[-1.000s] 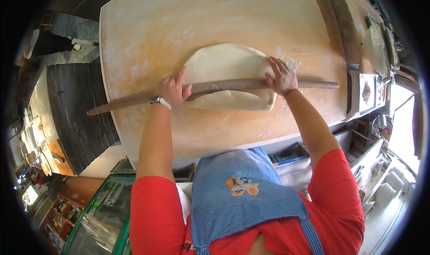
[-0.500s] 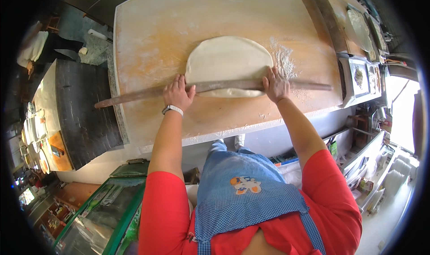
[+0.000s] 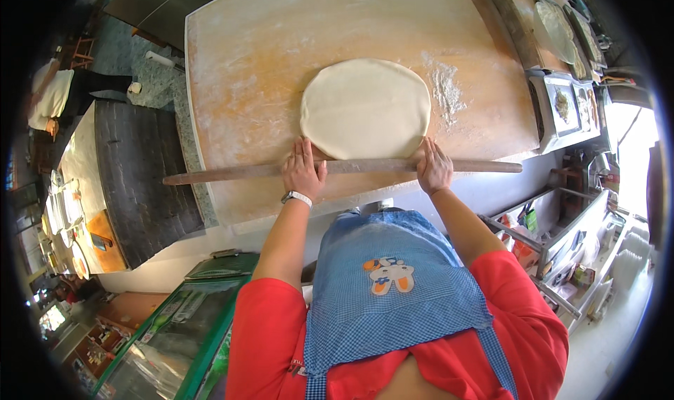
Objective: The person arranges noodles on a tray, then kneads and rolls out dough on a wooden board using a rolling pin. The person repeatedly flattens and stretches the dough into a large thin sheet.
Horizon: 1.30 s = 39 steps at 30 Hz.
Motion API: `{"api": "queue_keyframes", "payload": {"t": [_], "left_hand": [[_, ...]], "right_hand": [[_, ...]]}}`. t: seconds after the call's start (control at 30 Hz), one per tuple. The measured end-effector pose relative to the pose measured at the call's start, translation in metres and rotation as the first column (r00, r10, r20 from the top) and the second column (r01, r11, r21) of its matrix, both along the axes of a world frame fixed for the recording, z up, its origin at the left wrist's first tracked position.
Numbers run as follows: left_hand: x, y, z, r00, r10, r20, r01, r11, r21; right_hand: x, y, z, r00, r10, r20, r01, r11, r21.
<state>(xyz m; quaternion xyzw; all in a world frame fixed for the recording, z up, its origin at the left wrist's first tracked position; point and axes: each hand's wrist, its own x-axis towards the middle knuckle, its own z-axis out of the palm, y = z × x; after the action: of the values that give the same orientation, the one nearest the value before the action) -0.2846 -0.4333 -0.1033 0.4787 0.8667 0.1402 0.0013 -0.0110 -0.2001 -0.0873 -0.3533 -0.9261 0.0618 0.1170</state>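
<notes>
A round, flat sheet of pale dough (image 3: pixel 365 108) lies on the floured wooden board (image 3: pixel 242 56). Along its near edge runs a long wooden rolling pin (image 3: pixel 372 166), crosswise in front of me. My left hand (image 3: pixel 304 171) rests flat on the pin near the dough's left side, fingers stretched forward past it. On the other side, my right hand (image 3: pixel 434 167) lies over the pin in the same way, fingers extended near the dough's right edge. A patch of white flour (image 3: pixel 446 92) is scattered right of the dough.
Trays with food (image 3: pixel 562 108) stand at the board's right end. To the left is a black-sided counter (image 3: pixel 144 179); a person (image 3: pixel 63 94) is beyond it. A green-framed glass case (image 3: pixel 168 326) sits lower left, and a shelf rack (image 3: pixel 554 238) lower right.
Both hands have drawn the rolling pin toward me, from across the dough's near part to its near edge. The dough's whole round outline now shows.
</notes>
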Motion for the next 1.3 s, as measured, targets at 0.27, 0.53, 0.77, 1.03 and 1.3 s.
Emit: {"api": "queue_keyframes", "payload": {"t": [0.27,0.53,0.77,1.03,1.3], "left_hand": [[-0.012,0.022,0.011,1.0,0.014,-0.014,-0.014,1.0,-0.026],[-0.038,0.048,0.012,0.999,-0.033,0.038,0.032,0.999,0.022],[-0.069,0.078,0.02,0.993,-0.059,0.104,0.07,0.992,-0.105],[-0.103,0.119,0.023,0.995,-0.091,0.039,0.089,0.995,0.039],[-0.088,0.109,0.023,0.999,0.038,0.008,-0.038,0.997,0.072]], "right_hand": [[-0.018,0.011,0.001,0.999,-0.048,0.019,0.046,0.997,0.054],[-0.041,0.036,0.007,0.999,-0.05,0.016,0.051,0.996,-0.071],[-0.063,0.062,0.012,0.996,-0.093,0.013,0.093,0.979,-0.181],[-0.094,0.104,0.006,0.996,-0.089,0.009,0.089,0.988,-0.13],[-0.086,0.087,0.007,0.996,-0.091,0.021,0.093,0.993,-0.073]]}}
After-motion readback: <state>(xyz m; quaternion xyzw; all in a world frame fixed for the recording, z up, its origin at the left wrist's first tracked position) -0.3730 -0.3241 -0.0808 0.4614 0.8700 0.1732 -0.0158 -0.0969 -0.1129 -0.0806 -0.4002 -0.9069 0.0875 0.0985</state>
